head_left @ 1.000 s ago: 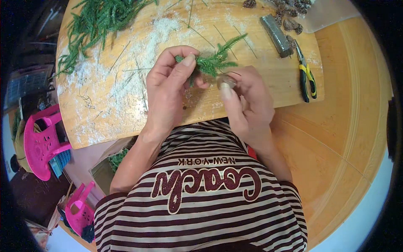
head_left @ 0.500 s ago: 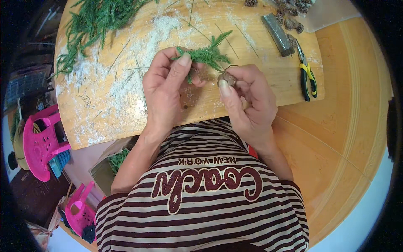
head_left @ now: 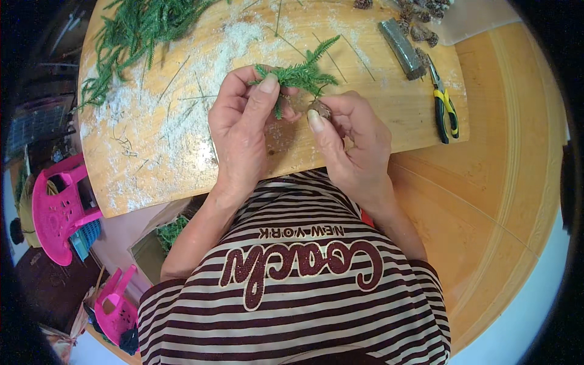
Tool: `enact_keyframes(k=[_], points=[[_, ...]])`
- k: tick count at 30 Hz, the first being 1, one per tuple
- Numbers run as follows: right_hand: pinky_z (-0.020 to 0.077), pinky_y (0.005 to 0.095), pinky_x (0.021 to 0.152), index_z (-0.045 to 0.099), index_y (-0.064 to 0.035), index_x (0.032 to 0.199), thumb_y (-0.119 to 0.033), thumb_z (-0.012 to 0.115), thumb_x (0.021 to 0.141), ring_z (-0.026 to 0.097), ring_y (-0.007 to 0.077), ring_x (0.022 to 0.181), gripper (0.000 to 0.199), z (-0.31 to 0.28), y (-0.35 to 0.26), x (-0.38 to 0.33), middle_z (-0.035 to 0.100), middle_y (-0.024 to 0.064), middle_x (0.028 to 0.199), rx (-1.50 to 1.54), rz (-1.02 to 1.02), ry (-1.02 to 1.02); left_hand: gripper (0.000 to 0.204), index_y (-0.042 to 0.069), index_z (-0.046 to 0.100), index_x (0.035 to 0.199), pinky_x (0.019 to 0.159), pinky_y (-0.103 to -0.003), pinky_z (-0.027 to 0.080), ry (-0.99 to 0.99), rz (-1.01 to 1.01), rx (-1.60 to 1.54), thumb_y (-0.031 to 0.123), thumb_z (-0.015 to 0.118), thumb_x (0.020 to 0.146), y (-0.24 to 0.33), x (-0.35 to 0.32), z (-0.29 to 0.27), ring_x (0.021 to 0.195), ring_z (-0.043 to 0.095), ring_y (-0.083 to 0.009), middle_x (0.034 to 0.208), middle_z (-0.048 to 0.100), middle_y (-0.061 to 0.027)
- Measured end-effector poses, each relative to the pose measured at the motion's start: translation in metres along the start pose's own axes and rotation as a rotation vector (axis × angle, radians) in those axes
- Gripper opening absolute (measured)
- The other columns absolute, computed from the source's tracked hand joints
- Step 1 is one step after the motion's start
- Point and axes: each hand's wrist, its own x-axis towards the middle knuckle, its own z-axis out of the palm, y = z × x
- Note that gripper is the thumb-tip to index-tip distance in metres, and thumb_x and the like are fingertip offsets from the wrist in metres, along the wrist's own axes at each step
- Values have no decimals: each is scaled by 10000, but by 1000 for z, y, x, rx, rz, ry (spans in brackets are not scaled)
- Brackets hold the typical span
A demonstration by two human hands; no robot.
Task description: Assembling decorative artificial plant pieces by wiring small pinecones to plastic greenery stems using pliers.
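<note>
While the left hand [head_left: 240, 128] pinches a green sprig [head_left: 304, 77] between thumb and fingers, its tips reaching rightward past them, the right hand [head_left: 358, 137] has its fingers pressed together on a brown pine cone [head_left: 321, 111], just below the sprig. Sprig and cone are paired up close, it seems, but whether they are fastened cannot be told. Much material looks unused: a heap of greenery [head_left: 146, 30] beyond the left fingers, loose cones [head_left: 421, 33] and a grey bundle [head_left: 401, 50] beyond the right ones. Thin stalks [head_left: 331, 59] and white flecks [head_left: 237, 41] lie past the fingertips. To the right, the desk [head_left: 413, 115] leaves room before the pliers [head_left: 439, 92]; its near edge runs under the wrists, close against the striped shirt [head_left: 292, 328].
</note>
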Motion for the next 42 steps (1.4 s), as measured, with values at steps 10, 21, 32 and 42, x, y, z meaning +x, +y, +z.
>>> enact_keyframes(k=[10,21,32,42], points=[[376,168,558,518,46,1064,9,555,900,479,34,661,172,6,3,5,531,24,825,24,-46,17,192,2,524,1043,661,-222,443,-8,-9,45,161,545,936,0,-3,2,710,524,-91,862,631,-86],[382,169,570,532,41,1054,20,561,891,472,43,669,167,12,12,5,545,51,842,44,-144,89,173,5,537,1058,654,-218,438,-29,-33,12,123,536,932,-4,-2,3,731,537,-90,855,619,-60],[386,179,576,543,41,1020,20,561,893,467,52,669,130,1,7,8,524,32,810,-163,-87,-2,156,2,568,1044,661,-178,400,-68,-35,137,100,537,925,-5,-4,2,739,485,-34,844,585,6],[403,227,579,558,26,1001,40,567,866,485,114,653,136,1,3,10,517,71,782,-176,-142,4,211,-16,567,1083,743,-209,420,-90,-138,114,73,501,904,1,-5,-3,803,542,-77,923,613,-32]])
